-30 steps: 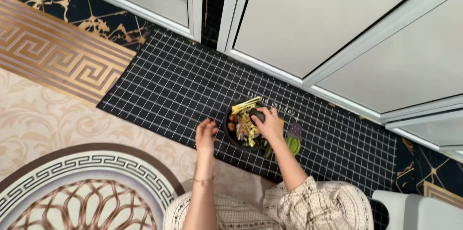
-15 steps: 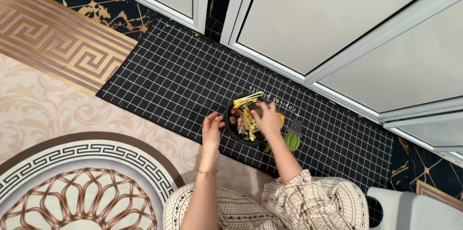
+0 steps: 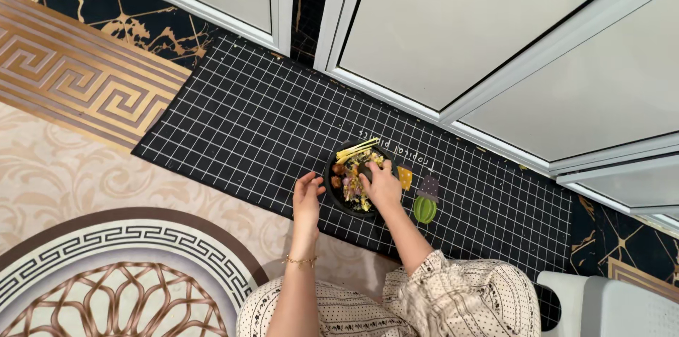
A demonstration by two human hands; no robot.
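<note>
Item: bowl [image 3: 351,183] of mixed food on black grid mat [image 3: 254,118], both hands at it.
Bowl sits on the mat, near its front edge. Right hand [image 3: 382,186] lies over the bowl's right side, fingers curled into the food; grip unclear. Left hand [image 3: 307,197] hovers just left of the bowl, fingers loosely spread, holding nothing.

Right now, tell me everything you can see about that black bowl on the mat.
The black bowl is round, dark and shallow, its material unclear from here. It sits upright on the black mat with a white grid, near the mat's front edge, before white cabinet doors. It holds mixed scraps, yellow, brown and pale, with yellow strips poking over the far rim. The right hand rests over the contents; the left hand hovers open beside the left rim, contact unclear.
</note>
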